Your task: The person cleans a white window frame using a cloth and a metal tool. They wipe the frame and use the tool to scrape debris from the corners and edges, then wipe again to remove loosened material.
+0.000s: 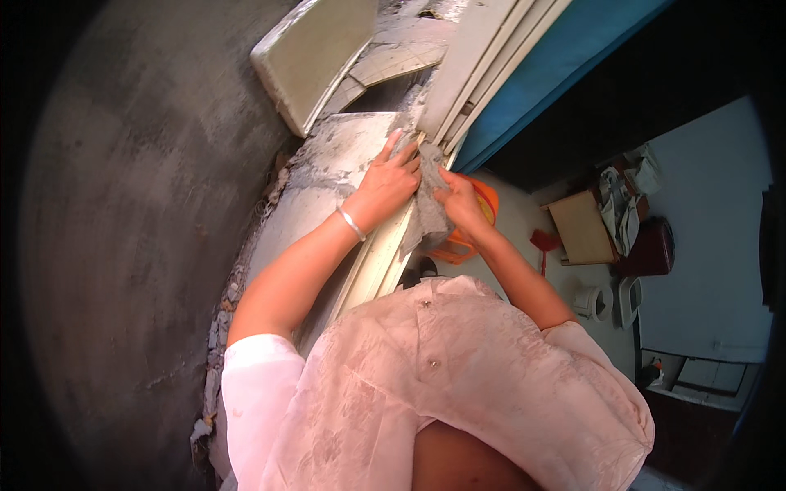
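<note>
A grey, wrinkled cloth (433, 212) lies over the cream sliding-window track (376, 265), close to the foot of the window frame (443, 101). My right hand (462, 199) grips the cloth from the room side, with thumb and fingers on its edge. My left hand (390, 181), with a silver bangle at the wrist, reaches across the sill (325, 193); its fingertips are at the cloth's upper left edge and the track. Whether these fingers pinch any cloth is hidden. The hanging lower part of the cloth falls over the track's inner edge.
Beyond the sill stand a rough grey wall (141, 202) and a pale slab (319, 58). A blue curtain (540, 73) hangs at the right. On the room floor are an orange basin (453, 250), a red dustpan (545, 240), a white bucket (589, 304) and a cardboard box (582, 228).
</note>
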